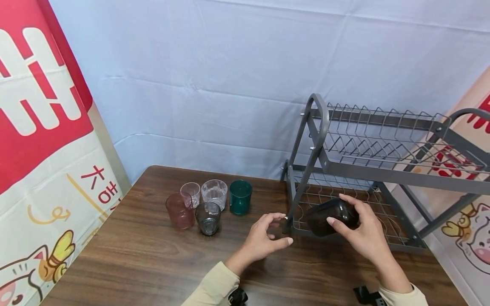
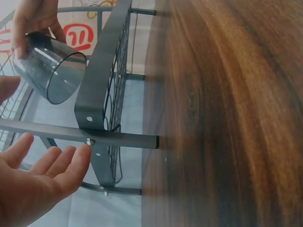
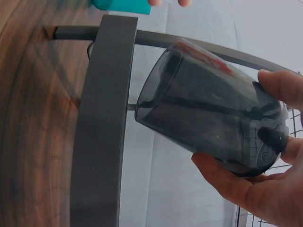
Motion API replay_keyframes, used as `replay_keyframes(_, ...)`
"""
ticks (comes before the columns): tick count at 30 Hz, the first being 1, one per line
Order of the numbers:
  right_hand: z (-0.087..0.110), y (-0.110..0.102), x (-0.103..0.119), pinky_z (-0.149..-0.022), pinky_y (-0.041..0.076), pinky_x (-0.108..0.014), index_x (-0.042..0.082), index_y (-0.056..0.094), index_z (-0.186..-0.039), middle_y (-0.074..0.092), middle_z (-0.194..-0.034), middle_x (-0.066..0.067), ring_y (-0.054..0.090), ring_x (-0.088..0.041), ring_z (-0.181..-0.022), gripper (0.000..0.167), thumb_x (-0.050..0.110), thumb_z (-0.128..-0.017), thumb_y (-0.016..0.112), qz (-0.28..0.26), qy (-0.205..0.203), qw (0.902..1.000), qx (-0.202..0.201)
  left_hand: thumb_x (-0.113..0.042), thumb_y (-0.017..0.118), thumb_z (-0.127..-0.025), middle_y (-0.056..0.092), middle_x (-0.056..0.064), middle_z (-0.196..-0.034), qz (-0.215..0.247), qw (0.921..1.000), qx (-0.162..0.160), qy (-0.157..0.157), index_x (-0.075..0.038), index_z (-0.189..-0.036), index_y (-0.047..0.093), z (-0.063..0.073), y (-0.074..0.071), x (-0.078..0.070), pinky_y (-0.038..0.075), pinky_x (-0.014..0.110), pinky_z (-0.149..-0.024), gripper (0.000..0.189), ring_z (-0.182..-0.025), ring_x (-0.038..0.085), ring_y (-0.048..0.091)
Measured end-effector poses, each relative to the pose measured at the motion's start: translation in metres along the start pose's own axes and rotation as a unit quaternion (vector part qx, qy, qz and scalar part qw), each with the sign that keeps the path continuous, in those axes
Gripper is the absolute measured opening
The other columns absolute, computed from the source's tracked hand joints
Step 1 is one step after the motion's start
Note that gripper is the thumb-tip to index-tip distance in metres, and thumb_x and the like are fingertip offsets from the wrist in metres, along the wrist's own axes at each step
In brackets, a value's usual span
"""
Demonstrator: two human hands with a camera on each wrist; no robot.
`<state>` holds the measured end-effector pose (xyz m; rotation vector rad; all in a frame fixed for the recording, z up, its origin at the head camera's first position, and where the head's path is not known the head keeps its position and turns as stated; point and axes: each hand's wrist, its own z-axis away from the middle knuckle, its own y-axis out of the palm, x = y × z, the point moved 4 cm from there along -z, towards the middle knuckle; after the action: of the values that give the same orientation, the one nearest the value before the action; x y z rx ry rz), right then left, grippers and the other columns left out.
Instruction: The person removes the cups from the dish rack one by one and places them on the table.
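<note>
My right hand (image 1: 366, 233) grips a dark grey see-through glass (image 1: 324, 216) near its base, thumb on one side and fingers on the other. The glass is tilted, and its mouth points down and left in the head view. It is held at the front of the lower shelf of a grey metal dish rack (image 1: 346, 168). In the right wrist view, the glass (image 3: 203, 104) appears beside the shelf's front bar (image 3: 102, 123). My left hand (image 1: 261, 241) holds nothing; its fingers are loosely spread near the rack's front left post.
To the left on the wooden table (image 1: 145, 259) stand a reddish glass (image 1: 180, 212), a grey glass (image 1: 208, 219), two clear glasses, one of them larger (image 1: 215, 193), and a green glass (image 1: 240, 197). The rack's upper tier (image 1: 383, 131) has wire slots above the lower shelf.
</note>
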<state>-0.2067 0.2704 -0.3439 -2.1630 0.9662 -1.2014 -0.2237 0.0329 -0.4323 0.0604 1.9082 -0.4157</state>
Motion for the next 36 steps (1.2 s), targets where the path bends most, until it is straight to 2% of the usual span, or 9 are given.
replay_keyframes(4,0.003,0.004,0.002,-0.065,0.039,-0.033,0.009,0.052,-0.131,0.051,-0.112,-0.017,0.049,-0.026,-0.089,0.063,0.017,-0.074,0.079,-0.013,-0.003,0.9999,-0.003,-0.025,0.078,-0.076,0.053,0.011,-0.120,0.015,0.9998,0.001,0.009,-0.021,-0.127,0.054,0.000,0.001,0.001,0.051,0.037,-0.076,0.056,-0.107,0.031,0.054)
replay_keyframes(9,0.006,0.010,0.003,-0.065,0.040,-0.021,0.012,0.053,-0.130,0.053,-0.108,-0.009,0.050,-0.017,-0.086,0.063,0.017,-0.074,0.079,-0.029,-0.003,0.9996,-0.004,-0.023,0.078,-0.075,0.053,0.007,-0.120,0.037,0.9990,-0.003,0.025,-0.019,-0.127,0.054,0.001,0.002,0.001,0.050,0.034,-0.077,0.057,-0.108,0.029,0.054)
replay_keyframes(13,0.008,0.015,0.005,-0.063,0.043,-0.019,0.014,0.051,-0.132,0.052,-0.106,-0.007,0.052,-0.011,-0.081,0.062,0.017,-0.076,0.078,-0.050,0.006,0.9987,0.008,-0.021,0.079,-0.074,0.053,0.004,-0.121,0.057,0.9977,0.000,0.037,-0.018,-0.127,0.054,0.002,0.003,0.000,0.050,0.033,-0.078,0.059,-0.109,0.026,0.053)
replay_keyframes(17,0.010,0.018,0.008,-0.061,0.045,-0.019,0.012,0.048,-0.133,0.054,-0.106,-0.009,0.056,-0.009,-0.078,0.062,0.014,-0.078,0.077,-0.077,0.008,0.9968,0.019,-0.019,0.080,-0.073,0.052,0.010,-0.123,0.066,0.9967,-0.001,0.046,-0.021,-0.126,0.054,0.002,0.003,0.000,0.050,0.035,-0.079,0.060,-0.108,0.018,0.053)
replay_keyframes(19,0.011,0.020,0.009,-0.061,0.046,-0.018,0.012,0.048,-0.133,0.055,-0.107,-0.010,0.056,-0.008,-0.079,0.062,0.012,-0.078,0.076,-0.087,0.008,0.9959,0.022,-0.019,0.080,-0.072,0.051,0.012,-0.123,0.069,0.9963,-0.003,0.050,-0.018,-0.127,0.053,0.002,0.003,0.000,0.050,0.034,-0.079,0.061,-0.107,0.015,0.053)
replay_keyframes(25,0.009,0.024,0.009,-0.062,0.045,-0.016,0.008,0.047,-0.133,0.056,-0.108,-0.014,0.055,-0.005,-0.080,0.061,0.005,-0.078,0.074,-0.108,0.015,0.9938,0.023,-0.014,0.080,-0.072,0.049,0.011,-0.125,0.098,0.9945,-0.007,0.038,-0.015,-0.128,0.052,0.001,0.003,-0.001,0.049,0.039,-0.082,0.063,-0.111,0.028,0.051)
replay_keyframes(30,0.009,0.028,0.009,-0.062,0.044,-0.018,0.006,0.045,-0.133,0.054,-0.107,-0.011,0.054,-0.006,-0.079,0.060,0.002,-0.079,0.071,-0.132,0.013,0.9909,0.023,-0.005,0.077,-0.072,0.047,0.017,-0.124,0.135,0.9902,-0.014,0.033,-0.007,-0.128,0.050,0.006,-0.003,-0.020,0.046,0.049,-0.083,0.062,-0.111,0.037,0.048)
replay_keyframes(32,0.010,0.028,0.014,-0.061,0.044,-0.019,0.005,0.046,-0.132,0.053,-0.106,-0.010,0.053,-0.007,-0.078,0.058,0.000,-0.080,0.070,-0.147,0.011,0.9888,0.023,-0.007,0.078,-0.072,0.046,0.017,-0.125,0.139,0.9892,-0.021,0.040,-0.009,-0.129,0.050,0.006,-0.002,-0.018,0.047,0.048,-0.083,0.063,-0.111,0.037,0.048)
replay_keyframes(36,0.010,0.032,0.015,-0.059,0.045,-0.022,0.001,0.044,-0.132,0.052,-0.105,-0.011,0.053,-0.009,-0.078,0.056,-0.002,-0.081,0.067,-0.180,0.012,0.9833,0.027,-0.010,0.080,-0.072,0.044,0.009,-0.129,0.144,0.9876,-0.038,0.050,-0.017,-0.130,0.048,0.003,0.005,-0.001,0.049,0.044,-0.081,0.067,-0.112,0.035,0.048)
